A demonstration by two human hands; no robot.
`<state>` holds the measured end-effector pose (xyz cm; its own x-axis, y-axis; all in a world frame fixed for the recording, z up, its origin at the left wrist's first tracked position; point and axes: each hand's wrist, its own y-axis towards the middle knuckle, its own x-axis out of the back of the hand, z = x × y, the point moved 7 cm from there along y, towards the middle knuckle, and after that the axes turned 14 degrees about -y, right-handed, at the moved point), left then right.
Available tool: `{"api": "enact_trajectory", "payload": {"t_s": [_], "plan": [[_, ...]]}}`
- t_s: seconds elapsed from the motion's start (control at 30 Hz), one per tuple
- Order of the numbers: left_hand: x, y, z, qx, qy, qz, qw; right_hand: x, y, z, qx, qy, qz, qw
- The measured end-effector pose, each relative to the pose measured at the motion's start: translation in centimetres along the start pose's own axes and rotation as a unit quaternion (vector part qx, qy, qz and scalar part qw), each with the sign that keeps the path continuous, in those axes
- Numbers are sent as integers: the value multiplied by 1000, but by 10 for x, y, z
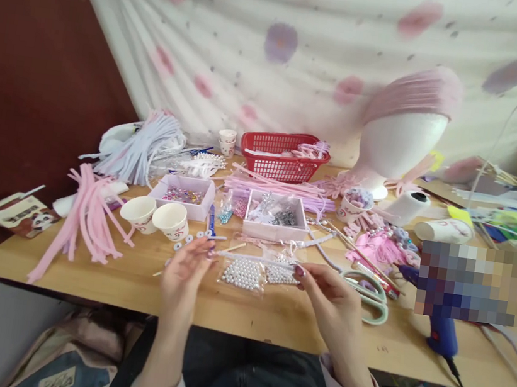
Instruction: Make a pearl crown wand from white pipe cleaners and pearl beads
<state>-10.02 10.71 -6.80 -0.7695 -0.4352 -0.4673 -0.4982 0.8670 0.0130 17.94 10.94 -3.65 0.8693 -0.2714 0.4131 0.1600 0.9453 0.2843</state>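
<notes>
A pale white-lilac pipe cleaner (250, 258) is stretched level between my two hands, above the front of the table. The fingertips of my left hand (188, 267) pinch its left end, and a short tip sticks out past them. At the other end, the thumb and fingers of my right hand (334, 297) are closed on it. Just beneath it lie a clear bag of white pearl beads (243, 274) and a second bead bag (282, 275). Green-handled scissors (376, 301) rest right of my right hand. Several small white discs (178, 246) lie near my left fingers.
Two paper cups (172, 220) stand left of a bead box (209, 203) and a charm box (275, 230). Pink pipe cleaners (88, 215) lie left. A red basket (280, 170) and foam head (396, 142) stand behind. A blue glue gun (443, 332) with cord is right.
</notes>
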Motion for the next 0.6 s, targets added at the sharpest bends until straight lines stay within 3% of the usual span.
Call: {"api": "enact_trajectory", "payload": {"t_s": [0.03, 0.07, 0.1, 0.2, 0.37, 0.6], "plan": [[15, 8, -13, -52, 112, -19, 992, 0, 2, -4, -24, 17, -7, 1000], [26, 14, -27, -118, 242, -39, 962, -1, 3, -7, -41, 30, -11, 999], [31, 20, -38, -167, 383, -37, 908, -3, 5, -9, -51, 40, -12, 998], [40, 34, -43, -187, 480, -20, 857, -9, 10, -11, -55, 55, -3, 997], [33, 42, -33, -183, 514, 7, 838, -14, 13, -8, -44, 49, 16, 998], [33, 43, -30, -163, 476, 50, 863, -15, 13, -4, -36, 65, 28, 997]]}}
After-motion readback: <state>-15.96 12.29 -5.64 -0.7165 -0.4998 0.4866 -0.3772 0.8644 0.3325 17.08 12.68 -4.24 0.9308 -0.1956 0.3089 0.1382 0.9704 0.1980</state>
